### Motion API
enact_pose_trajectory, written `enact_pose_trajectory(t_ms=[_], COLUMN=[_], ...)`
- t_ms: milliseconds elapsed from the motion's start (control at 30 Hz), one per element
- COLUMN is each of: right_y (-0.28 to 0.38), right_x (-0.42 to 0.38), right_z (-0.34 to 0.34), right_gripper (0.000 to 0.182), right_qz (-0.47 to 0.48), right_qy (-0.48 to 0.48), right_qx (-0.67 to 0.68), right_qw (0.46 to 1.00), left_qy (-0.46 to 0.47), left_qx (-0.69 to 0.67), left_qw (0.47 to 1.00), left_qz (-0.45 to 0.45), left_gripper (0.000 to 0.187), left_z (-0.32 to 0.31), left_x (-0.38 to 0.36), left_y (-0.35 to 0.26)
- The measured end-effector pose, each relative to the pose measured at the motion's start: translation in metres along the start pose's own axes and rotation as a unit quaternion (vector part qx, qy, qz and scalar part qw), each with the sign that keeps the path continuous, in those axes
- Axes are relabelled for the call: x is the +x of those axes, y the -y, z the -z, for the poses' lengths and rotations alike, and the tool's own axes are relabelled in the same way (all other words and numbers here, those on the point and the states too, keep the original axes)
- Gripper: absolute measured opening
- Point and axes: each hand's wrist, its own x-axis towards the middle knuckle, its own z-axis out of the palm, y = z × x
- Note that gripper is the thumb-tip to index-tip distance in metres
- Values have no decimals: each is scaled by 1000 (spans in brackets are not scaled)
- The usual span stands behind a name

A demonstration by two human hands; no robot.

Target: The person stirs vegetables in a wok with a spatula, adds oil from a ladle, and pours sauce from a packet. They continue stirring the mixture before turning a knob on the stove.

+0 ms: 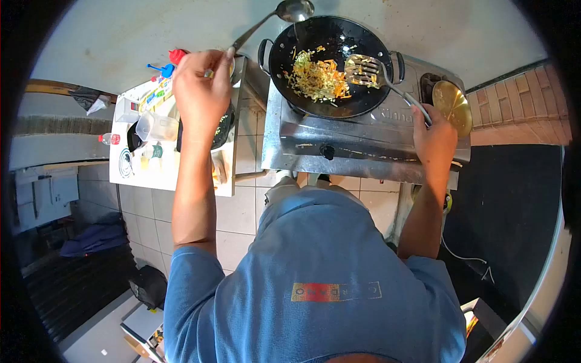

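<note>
My left hand [203,78] is closed on the handle of a metal ladle [295,10], raised to the left of the wok with its bowl above the far rim. My right hand [434,128] grips a slotted spatula [364,71] by its handle. The spatula's head is inside the black wok [370,45], by the right side of the food. A heap of chopped vegetables [318,78], pale green and orange shreds, lies in the middle of the wok. The wok stands on a steel gas stove [296,133].
A round gold-coloured lid or pan [452,109] sits at the stove's right end. To the left, a white table [136,172] bears a clear plastic container [156,127], a red-capped bottle [177,56] and other items. A wall rises behind the stove.
</note>
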Motion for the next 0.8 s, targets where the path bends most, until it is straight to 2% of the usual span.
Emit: enact_pose_trajectory(t_ms=[67, 200, 267, 367, 433, 500, 567, 700, 800], right_y=[1, -10, -10, -16, -20, -19, -16, -4, 9], right_x=[2, 0, -2, -3, -3, -1, -1, 10, 24], right_z=[-6, 6, 9, 5, 4, 3, 0, -5, -7], right_gripper=[32, 31, 31, 31, 31, 31, 31, 31, 32], right_qz=[4, 1, -12, -3, 5, 16, -4, -4, -2], right_qy=[-15, -18, -4, -20, -25, -25, -3, 9, 18], right_qx=[-7, 3, 1, -9, -9, -9, -15, -33, -47], right_qw=[1000, 1000, 1000, 1000, 1000, 1000, 1000, 999, 999], left_qy=[-40, -69, -65, -81, -96, -42, -50, -63, 8], left_qx=[25, 57, 90, 101, 113, 94, 92, 64, 16], left_qw=[996, 989, 980, 976, 975, 983, 980, 987, 999], left_qz=[-82, -118, -164, -175, -165, -155, -171, -134, -40], left_gripper=[15, 13, 11, 10, 10, 10, 11, 9, 8], left_z=[7, 4, 2, 0, 2, 3, -3, -3, -12], left_x=[10, 15, 13, 14, 14, 11, 2, -2, -10], left_y=[-3, -20, -23, -24, -29, -24, -19, -5, 15])
